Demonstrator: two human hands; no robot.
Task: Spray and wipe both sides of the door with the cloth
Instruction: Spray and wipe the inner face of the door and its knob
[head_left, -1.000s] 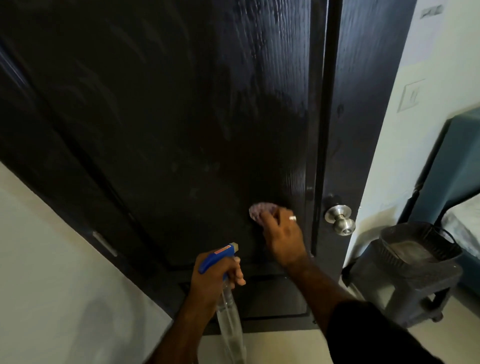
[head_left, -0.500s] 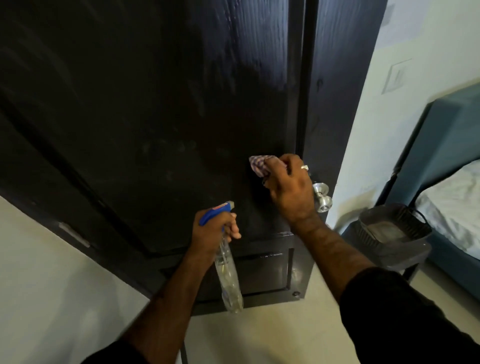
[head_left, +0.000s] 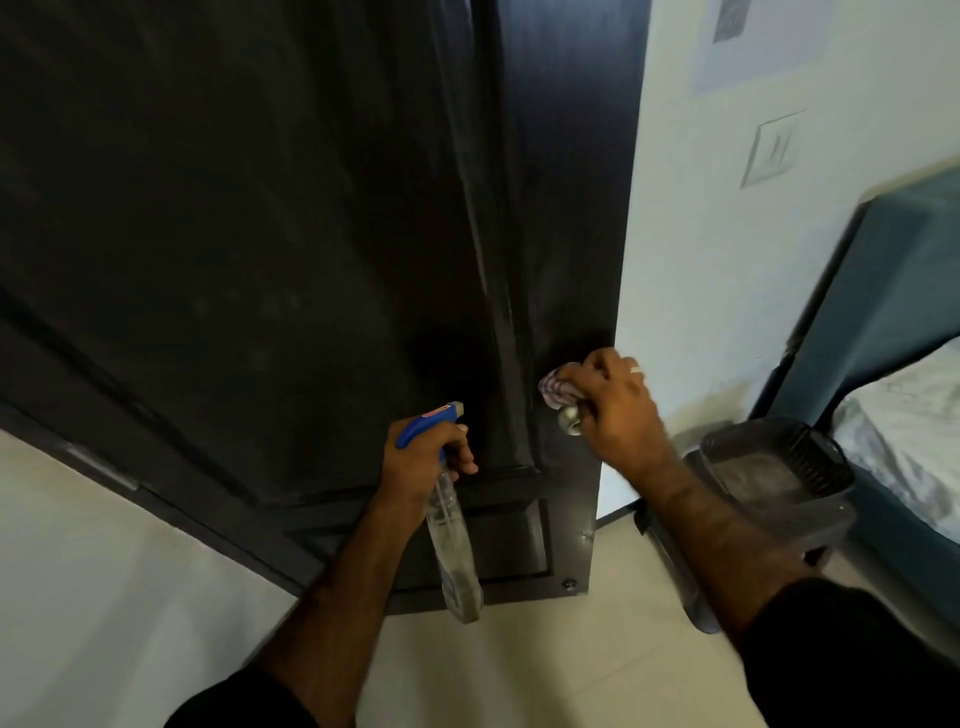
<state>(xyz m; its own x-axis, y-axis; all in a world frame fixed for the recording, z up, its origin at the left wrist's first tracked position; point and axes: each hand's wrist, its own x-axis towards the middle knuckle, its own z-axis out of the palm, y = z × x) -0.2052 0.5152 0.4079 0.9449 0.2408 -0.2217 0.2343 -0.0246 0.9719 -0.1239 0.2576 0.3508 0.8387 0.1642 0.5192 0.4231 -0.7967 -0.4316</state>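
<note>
The dark wooden door (head_left: 270, 218) fills the upper left of the head view. My right hand (head_left: 615, 408) grips a bunched checked cloth (head_left: 556, 391) against the door's right stile, just above the silver knob (head_left: 570, 419), which my palm partly covers. My left hand (head_left: 423, 460) holds a clear spray bottle (head_left: 454, 556) by its blue trigger head (head_left: 428, 421), nozzle toward the door, the bottle hanging down in front of the lower panel.
A grey plastic stool (head_left: 779, 478) stands right of the door near my right forearm. A bed with a teal headboard (head_left: 883, 312) and pale sheet (head_left: 904, 441) is at the far right. A wall switch plate (head_left: 774, 148) sits on the pale wall. Light tiled floor (head_left: 519, 675) lies below.
My right hand has carried the cloth rightward from the door's centre panel to the stile beside the knob. The left hand and bottle kept their place against the door; the view shifted.
</note>
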